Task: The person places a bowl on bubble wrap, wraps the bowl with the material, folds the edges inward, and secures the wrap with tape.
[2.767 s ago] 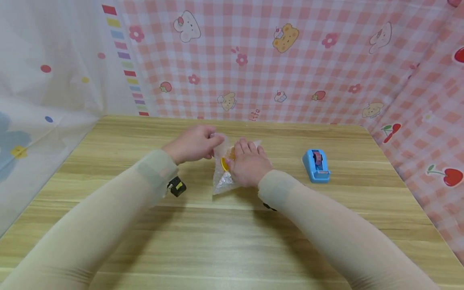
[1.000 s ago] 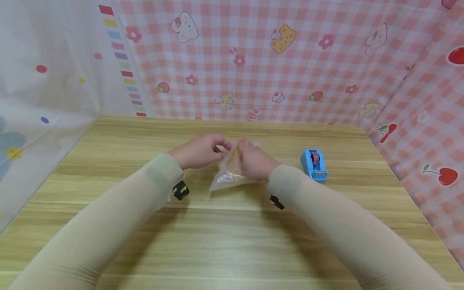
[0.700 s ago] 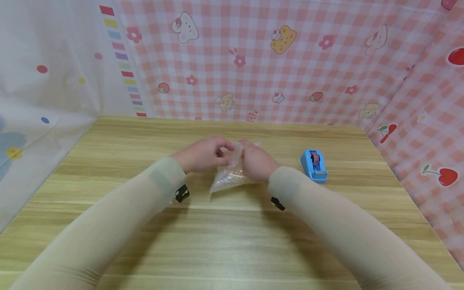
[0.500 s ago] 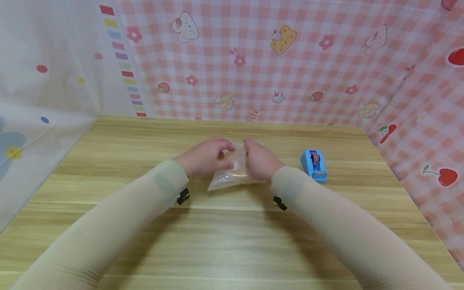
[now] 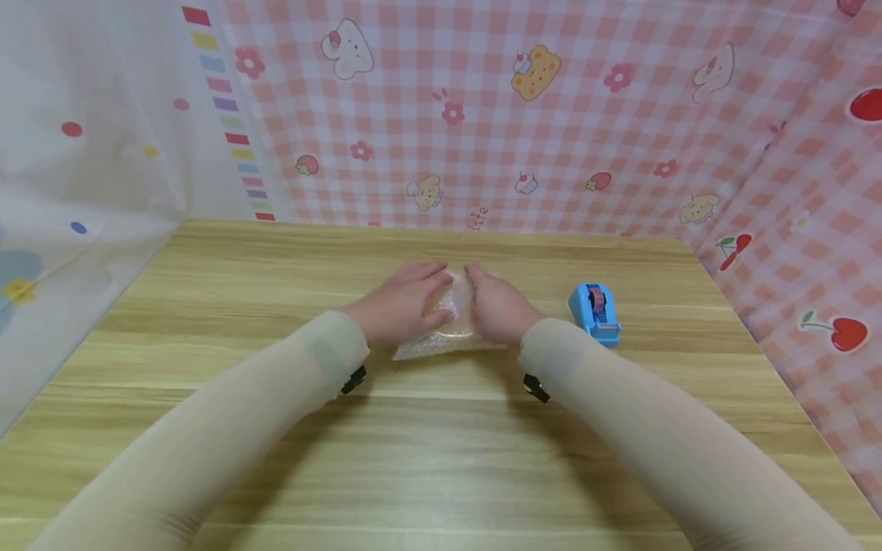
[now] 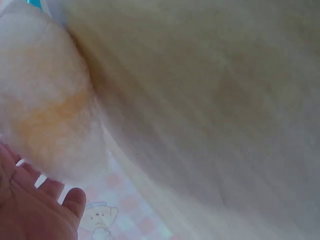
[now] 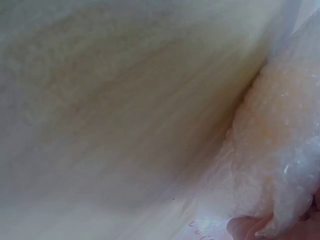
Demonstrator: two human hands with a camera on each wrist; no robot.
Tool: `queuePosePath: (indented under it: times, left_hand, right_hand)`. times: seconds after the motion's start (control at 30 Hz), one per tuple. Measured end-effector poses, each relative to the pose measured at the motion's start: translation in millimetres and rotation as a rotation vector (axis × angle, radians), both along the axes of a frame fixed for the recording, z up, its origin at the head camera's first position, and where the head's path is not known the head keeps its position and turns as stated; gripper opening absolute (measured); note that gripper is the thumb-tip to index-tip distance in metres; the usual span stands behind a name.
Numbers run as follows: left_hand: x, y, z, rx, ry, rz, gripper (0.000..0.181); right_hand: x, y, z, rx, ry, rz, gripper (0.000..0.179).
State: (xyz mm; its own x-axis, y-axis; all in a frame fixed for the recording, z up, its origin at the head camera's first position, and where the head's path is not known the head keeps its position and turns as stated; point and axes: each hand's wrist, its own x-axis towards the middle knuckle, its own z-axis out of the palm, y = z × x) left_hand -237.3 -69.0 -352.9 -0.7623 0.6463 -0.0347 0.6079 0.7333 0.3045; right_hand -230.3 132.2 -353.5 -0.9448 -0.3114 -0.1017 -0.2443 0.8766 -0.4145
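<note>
A bubble-wrap package [image 5: 455, 306] lies on the table between my two hands. An orange-yellow band shows blurred through the wrap [image 6: 55, 117] in the left wrist view; what is inside cannot be made out. My left hand [image 5: 403, 302] is at the package's left side, fingers loosely extended and spread, thumb over the near part. My right hand [image 5: 503, 308] holds the right side, and in the right wrist view a fold of wrap [image 7: 272, 200] sits between its fingertips. The right palm and most of its fingers are hidden.
A blue tape dispenser [image 5: 596, 314] with a pink roll stands to the right of the hands. The wooden table [image 5: 441, 459] ends at a pink checked cloth [image 5: 413, 115] behind, with cloth at both sides too.
The wrap has been folded over the yellow item, which was partly bare at first. My left hand has moved right and nearer onto the package; my right hand went from lying flat to gripping its side.
</note>
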Motion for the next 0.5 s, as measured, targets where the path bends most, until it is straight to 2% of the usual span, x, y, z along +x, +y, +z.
queuePosePath:
  times: [0.2, 0.33, 0.5]
  left_hand:
    - [-3.0, 1.8, -9.3, -0.049, -0.027, -0.046, 0.076]
    - [-3.1, 5.1, -11.7, -0.100, -0.020, -0.036, 0.084]
    - [0.2, 12.2, -9.3, -0.167, 0.003, -0.010, 0.099]
  right_hand:
    - [-0.2, 0, -0.8, -0.015, -0.039, -0.021, 0.069]
    - [-1.8, 2, -2.4, -0.044, -0.072, -0.031, 0.078]
    - [-3.6, 5, -4.0, -0.071, -0.102, -0.033, 0.086]
